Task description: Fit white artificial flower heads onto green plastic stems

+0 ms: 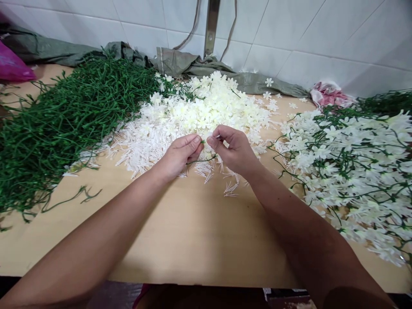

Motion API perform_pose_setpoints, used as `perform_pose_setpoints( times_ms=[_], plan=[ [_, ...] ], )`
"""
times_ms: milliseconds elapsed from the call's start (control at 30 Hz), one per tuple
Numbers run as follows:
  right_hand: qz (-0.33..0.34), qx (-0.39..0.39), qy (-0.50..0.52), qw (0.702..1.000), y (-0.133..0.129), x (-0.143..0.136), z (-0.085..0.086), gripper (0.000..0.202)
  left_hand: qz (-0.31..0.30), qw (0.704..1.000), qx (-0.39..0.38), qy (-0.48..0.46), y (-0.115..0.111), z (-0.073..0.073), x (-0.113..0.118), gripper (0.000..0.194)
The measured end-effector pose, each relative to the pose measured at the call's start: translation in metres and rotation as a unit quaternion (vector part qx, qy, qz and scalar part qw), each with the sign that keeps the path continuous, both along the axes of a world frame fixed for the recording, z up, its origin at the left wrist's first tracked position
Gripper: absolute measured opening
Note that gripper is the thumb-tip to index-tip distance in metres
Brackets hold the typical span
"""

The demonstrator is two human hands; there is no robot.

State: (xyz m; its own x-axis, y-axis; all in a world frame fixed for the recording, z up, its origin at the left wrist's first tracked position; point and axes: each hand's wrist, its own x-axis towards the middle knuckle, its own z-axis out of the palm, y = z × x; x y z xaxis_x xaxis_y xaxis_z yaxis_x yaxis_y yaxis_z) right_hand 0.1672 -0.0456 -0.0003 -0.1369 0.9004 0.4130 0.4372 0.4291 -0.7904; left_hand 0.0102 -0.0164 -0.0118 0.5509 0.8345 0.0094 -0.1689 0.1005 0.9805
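My left hand [184, 155] pinches a green stem [206, 160], its tip showing between thumb and forefinger and its lower part curving out below toward the right. Close beside it, my right hand [232, 148] is closed in a pinch; a small pale piece shows at the fingertips, too small to make out fully. Behind both hands lies a heap of loose white flowers [209, 105], with thin white stamens [141, 148] spread at its front left. A large pile of green stems [74, 111] lies on the left. On the right are white flowers on green stems [357, 171].
All of this rests on a light brown table [193, 231]. Rolled grey-green cloth [61, 51] runs along the tiled wall. A pink bag [13, 64] sits at the far left, and a pink and white bundle [331, 95] at the back right.
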Motion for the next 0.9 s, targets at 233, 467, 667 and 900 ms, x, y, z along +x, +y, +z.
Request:
perform_pose_setpoints(
  times_ms=[233, 467, 667, 900],
  plan=[
    [-0.006, 0.002, -0.017, 1.0, 0.0, 0.0, 0.0, 0.019, 0.006, 1.0, -0.01, 0.004, 0.0, 0.002, 0.001, 0.045],
    [-0.001, 0.018, -0.036, 0.999, 0.002, 0.001, -0.003, 0.018, 0.001, 1.0, 0.013, 0.021, -0.001, 0.002, 0.0, 0.046],
    [0.037, -0.052, 0.048, 0.997, 0.003, -0.001, -0.011, 0.022, 0.001, 0.997, 0.053, 0.061, -0.001, 0.0, 0.001, 0.044],
    [0.069, -0.093, 0.089, 0.989, 0.006, 0.001, -0.018, 0.032, -0.011, 0.996, 0.033, 0.078, -0.002, -0.007, 0.003, 0.04]
  ],
)
